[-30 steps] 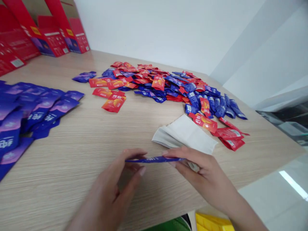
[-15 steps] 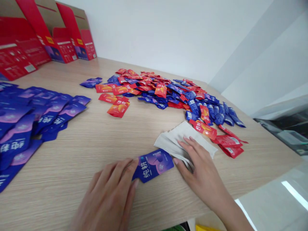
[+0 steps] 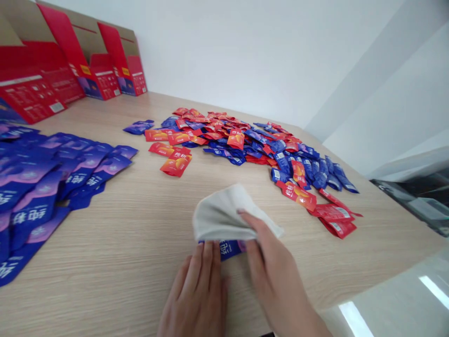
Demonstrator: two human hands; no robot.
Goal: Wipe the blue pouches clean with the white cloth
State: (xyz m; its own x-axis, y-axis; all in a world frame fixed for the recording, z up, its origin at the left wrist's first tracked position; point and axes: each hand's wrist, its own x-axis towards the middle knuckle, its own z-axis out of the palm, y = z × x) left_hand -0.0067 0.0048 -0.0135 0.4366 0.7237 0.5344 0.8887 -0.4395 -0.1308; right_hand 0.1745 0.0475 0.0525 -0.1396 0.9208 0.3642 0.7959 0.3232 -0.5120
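A purple-blue printed pouch (image 3: 230, 250) lies flat on the table in front of me, mostly hidden by a cloth and my fingers. My left hand (image 3: 201, 281) rests with its fingers stretched out flat, the tips on the pouch's left end. In my right hand (image 3: 273, 267) a light grey cloth (image 3: 224, 213) is gripped between thumb and fingers. The cloth spreads over the upper part of the pouch, and its far edge looks smeared by motion.
Purple-blue pouches (image 3: 87, 164) lie overlapped in rows at the left. A loose heap of red and blue pouches (image 3: 235, 139) spreads across the back. Red cardboard boxes (image 3: 105, 84) stand open at the back left. The wooden table (image 3: 140, 224) ends at the right.
My right hand has moved left with the cloth, which now covers much of the pouch. My left hand has shifted right, and its fingers now point straight ahead.
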